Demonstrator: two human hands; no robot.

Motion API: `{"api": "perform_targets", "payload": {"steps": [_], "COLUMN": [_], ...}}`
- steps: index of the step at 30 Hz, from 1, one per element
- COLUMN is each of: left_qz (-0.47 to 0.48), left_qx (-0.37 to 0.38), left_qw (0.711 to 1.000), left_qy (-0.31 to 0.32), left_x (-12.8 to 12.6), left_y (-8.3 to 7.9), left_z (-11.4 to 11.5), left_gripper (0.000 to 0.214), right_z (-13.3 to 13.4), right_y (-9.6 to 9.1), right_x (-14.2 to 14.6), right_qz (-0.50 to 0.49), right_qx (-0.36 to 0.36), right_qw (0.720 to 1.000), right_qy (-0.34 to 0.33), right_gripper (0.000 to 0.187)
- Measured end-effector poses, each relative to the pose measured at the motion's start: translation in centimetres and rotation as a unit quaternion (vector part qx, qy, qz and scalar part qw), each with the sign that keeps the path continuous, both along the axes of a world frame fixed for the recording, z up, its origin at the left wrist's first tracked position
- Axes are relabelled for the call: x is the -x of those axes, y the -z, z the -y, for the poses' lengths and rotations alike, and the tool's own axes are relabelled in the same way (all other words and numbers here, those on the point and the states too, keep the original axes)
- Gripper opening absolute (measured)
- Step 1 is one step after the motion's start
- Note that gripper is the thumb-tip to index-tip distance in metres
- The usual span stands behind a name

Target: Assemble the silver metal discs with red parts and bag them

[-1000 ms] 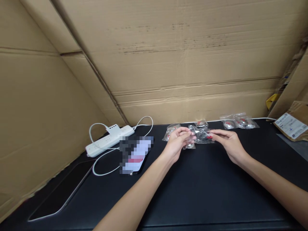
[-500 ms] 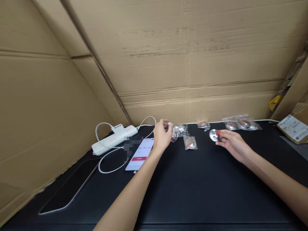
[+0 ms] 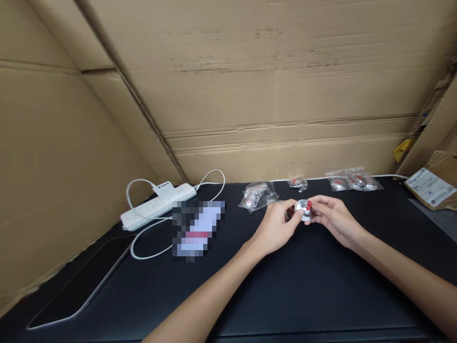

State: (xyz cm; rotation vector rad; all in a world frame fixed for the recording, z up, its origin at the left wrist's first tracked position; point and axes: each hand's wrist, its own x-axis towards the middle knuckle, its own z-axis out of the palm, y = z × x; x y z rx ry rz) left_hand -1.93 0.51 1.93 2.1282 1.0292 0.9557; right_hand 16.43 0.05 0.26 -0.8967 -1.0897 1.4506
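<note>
Between my two hands is a small shiny round metal disc [image 3: 303,207] with a red loop [image 3: 309,205], shaped like a small cymbal. My left hand [image 3: 276,226] grips the disc's left edge, its thumb across the front. From the other side my right hand [image 3: 332,216] pinches the red loop, fingertips by the disc's right edge. My fingers cover part of the rim. Just beyond my left hand lie clear plastic bags [image 3: 255,196] with similar metal discs in them. One more bagged disc [image 3: 297,183] lies farther back, behind the held one.
Several bagged discs [image 3: 353,182] lie at the back right. A white power strip [image 3: 157,206] with cables stands at left, near a blurred phone [image 3: 200,228] and a dark tablet-like slab [image 3: 85,281]. Cardboard walls [image 3: 271,95] enclose the black table [image 3: 303,295]. A labelled parcel [image 3: 433,186] sits at right.
My left hand has moved right, from the bags to the disc, and now grips its edge. My right hand has brought the disc slightly left. The view has shifted a little.
</note>
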Motion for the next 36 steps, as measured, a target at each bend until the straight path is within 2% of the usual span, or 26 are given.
{"api": "perform_targets", "payload": {"steps": [6, 11, 16, 18, 20, 23, 28, 31, 36], "left_qz": [0.118, 0.171, 0.181, 0.184, 0.196, 0.238, 0.289, 0.296, 0.287], "left_qx": [0.093, 0.137, 0.158, 0.17, 0.182, 0.208, 0.221, 0.216, 0.21], "left_qw": [0.989, 0.975, 0.971, 0.968, 0.964, 0.949, 0.932, 0.93, 0.935], "left_qy": [0.0, -0.026, -0.016, -0.004, 0.006, 0.015, 0.005, -0.004, -0.018], "left_x": [0.0, 0.2, 0.0, -0.2, -0.3, -0.4, -0.1, 0.1, 0.2], "left_y": [1.0, 1.1, 1.4, 1.6, 1.7, 1.5, 0.7, 0.5, 1.0], "left_z": [-0.7, -1.2, -1.0, -0.9, -0.8, -0.8, -1.1, -1.3, -1.7], "left_gripper": [0.02, 0.023, 0.028, 0.03, 0.031, 0.031, 0.024, 0.022, 0.02], "right_z": [0.3, 0.4, 0.3, 0.3, 0.3, 0.2, -0.3, -0.3, -0.3], "right_y": [-0.1, 0.9, 1.0, 0.9, 0.8, 0.7, 0.5, 0.2, -0.2], "right_x": [0.9, 0.8, 0.2, 0.1, 0.1, 0.3, 0.0, -0.2, -0.5], "right_qz": [0.077, 0.171, 0.318, 0.35, 0.338, 0.27, 0.177, 0.124, 0.013], "right_qx": [-0.084, -0.146, -0.228, -0.246, -0.231, -0.169, -0.115, -0.092, -0.011], "right_qw": [0.993, 0.974, 0.918, 0.903, 0.912, 0.947, 0.977, 0.988, 1.0], "right_qy": [0.034, 0.012, 0.058, 0.047, 0.004, -0.046, -0.022, -0.008, -0.016], "right_gripper": [0.027, 0.051, 0.036, 0.031, 0.03, 0.033, 0.032, 0.028, 0.023]}}
